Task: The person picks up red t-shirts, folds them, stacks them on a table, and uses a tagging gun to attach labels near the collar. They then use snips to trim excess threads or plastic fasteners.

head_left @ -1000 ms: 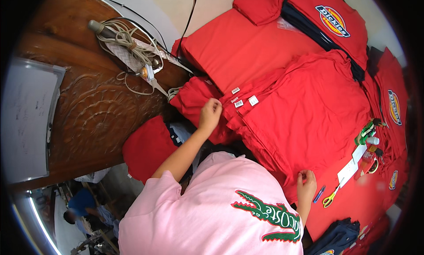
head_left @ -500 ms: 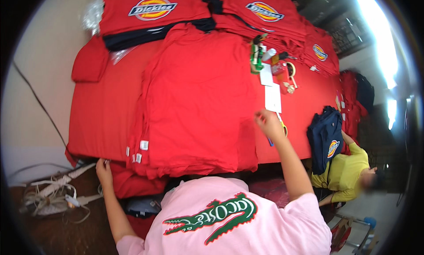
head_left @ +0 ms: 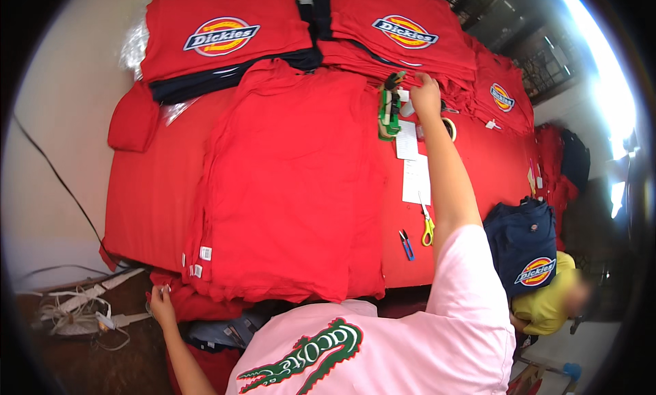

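Reaching right hand (head_left: 426, 94) beside green tool (head_left: 389, 111), left hand (head_left: 162, 305) at table edge (head_left: 130, 255)

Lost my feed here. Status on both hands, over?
Right hand stretched out, at the green tool past the papers. Left hand low, pinching red cloth at table edge. Scissors beside right arm.

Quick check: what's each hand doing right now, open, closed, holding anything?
Left hand: low at the table's near edge, pinching red fabric.
Right hand: stretched out by the green tool; grip cannot be told.
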{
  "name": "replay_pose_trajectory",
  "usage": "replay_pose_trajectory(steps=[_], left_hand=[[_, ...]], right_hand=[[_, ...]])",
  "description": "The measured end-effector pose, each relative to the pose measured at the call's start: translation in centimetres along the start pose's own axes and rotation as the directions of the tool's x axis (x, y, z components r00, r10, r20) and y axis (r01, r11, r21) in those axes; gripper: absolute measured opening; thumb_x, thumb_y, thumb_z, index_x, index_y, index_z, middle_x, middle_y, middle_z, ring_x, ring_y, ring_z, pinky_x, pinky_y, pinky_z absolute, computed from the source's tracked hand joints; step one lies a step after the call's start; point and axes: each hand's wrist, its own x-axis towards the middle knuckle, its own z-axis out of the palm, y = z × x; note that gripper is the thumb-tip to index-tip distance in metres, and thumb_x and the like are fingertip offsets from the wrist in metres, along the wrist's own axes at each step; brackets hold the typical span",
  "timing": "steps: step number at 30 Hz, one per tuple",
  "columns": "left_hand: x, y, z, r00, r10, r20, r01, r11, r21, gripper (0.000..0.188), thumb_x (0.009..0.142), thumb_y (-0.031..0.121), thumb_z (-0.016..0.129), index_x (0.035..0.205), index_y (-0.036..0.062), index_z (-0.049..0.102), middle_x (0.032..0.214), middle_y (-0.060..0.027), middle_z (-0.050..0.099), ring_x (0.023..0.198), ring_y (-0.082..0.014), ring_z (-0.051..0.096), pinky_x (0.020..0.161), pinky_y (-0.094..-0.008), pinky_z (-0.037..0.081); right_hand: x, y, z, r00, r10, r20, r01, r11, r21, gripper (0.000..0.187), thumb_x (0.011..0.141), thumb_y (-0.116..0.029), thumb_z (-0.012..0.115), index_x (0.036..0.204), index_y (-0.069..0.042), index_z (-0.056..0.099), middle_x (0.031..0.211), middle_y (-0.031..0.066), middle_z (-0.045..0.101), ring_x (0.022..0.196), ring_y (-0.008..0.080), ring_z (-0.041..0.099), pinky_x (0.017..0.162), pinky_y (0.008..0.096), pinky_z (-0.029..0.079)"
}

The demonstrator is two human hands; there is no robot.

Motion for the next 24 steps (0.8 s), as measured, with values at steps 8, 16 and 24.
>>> replay_pose_trajectory(steps=[8, 16, 24], left_hand=[[-4.7, -4.9, 2.8, 0.986, -0.152, 0.063, 0.160, 0.974, -0.160, 0.015, 0.101, 0.010, 0.069, 0.092, -0.0012, 0.065, 0.079, -0.0096, 0.069, 0.075, -0.0129, 0.060, 0.072, -0.0329, 0.050], [-4.9, -3.1, 2.6, 0.982, -0.163, 0.096, 0.167, 0.986, -0.032, 0.014, 0.100, 0.008, 0.068, 0.092, -0.0032, 0.066, 0.080, -0.0121, 0.071, 0.077, -0.0141, 0.064, 0.073, -0.0336, 0.052], [-3.0, -2.0, 0.8, 0.995, -0.086, 0.050, 0.076, 0.980, 0.183, 0.014, 0.097, 0.011, 0.069, 0.099, -0.0020, 0.073, 0.090, -0.0219, 0.075, 0.085, -0.0261, 0.073, 0.080, -0.0405, 0.055]], right_hand=[[2.4, 7.8, -4.4, 0.965, 0.253, 0.071, -0.143, 0.733, -0.665, 0.034, 0.090, -0.029, 0.064, 0.119, -0.017, 0.078, 0.132, 0.0121, 0.069, 0.130, 0.0352, 0.061, 0.104, 0.0566, 0.047], [4.0, 7.6, -5.3, 0.935, -0.340, 0.105, 0.330, 0.939, 0.102, 0.026, 0.085, -0.008, 0.074, 0.111, -0.011, 0.078, 0.108, 0.0118, 0.076, 0.108, 0.0337, 0.071, 0.097, 0.0461, 0.055], [5.6, 3.1, 3.7, 0.841, -0.371, 0.393, 0.342, 0.929, 0.146, 0.027, 0.092, -0.025, 0.072, 0.111, -0.006, 0.077, 0.101, 0.0227, 0.074, 0.100, 0.0415, 0.072, 0.088, 0.0507, 0.056]])
